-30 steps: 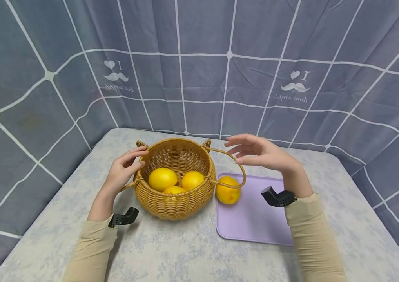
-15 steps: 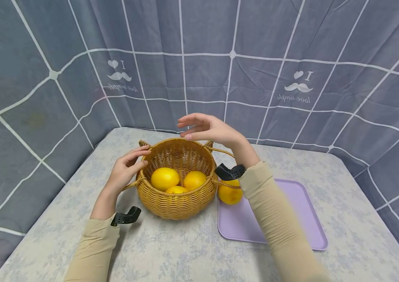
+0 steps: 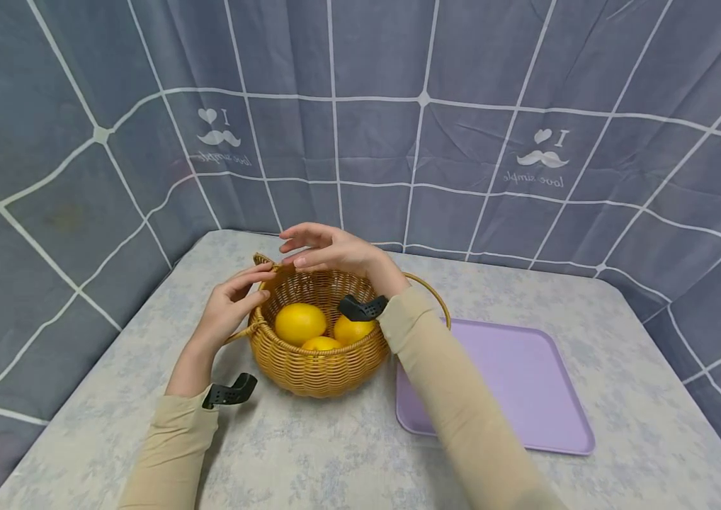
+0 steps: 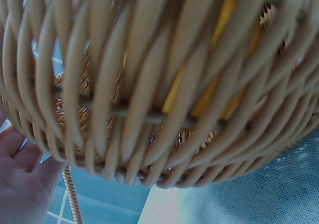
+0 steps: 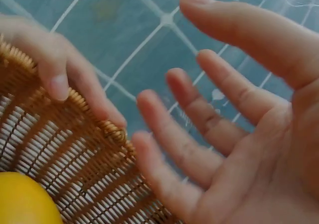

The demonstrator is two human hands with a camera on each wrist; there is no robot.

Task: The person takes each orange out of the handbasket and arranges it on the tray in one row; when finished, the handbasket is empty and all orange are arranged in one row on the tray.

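Observation:
A round wicker basket [image 3: 316, 374] with small ear-like points stands on the table. Inside it lie a large lemon [image 3: 299, 324], another lemon [image 3: 353, 329] and a third lemon [image 3: 322, 343]. My left hand [image 3: 223, 312] holds the basket's left rim; the right wrist view shows its thumb hooked over the edge. Above the back of the rim, my right hand [image 3: 338, 253] hovers with its fingers spread and nothing in them. In the right wrist view the palm of that right hand [image 5: 219, 149] faces the left hand across the rim.
A lilac tray [image 3: 513, 382] lies right of the basket, partly under my right sleeve [image 3: 456, 397]. The basket's right handle [image 3: 433, 292] sticks out toward the tray, and its left handle [image 3: 241, 334] hangs by my left wrist. A checked curtain [image 3: 373, 142] closes the back.
My right hand has swept left from beside the right handle to above the basket's back left rim. The lemon on the tray is now hidden behind my right arm. The left hand stays put.

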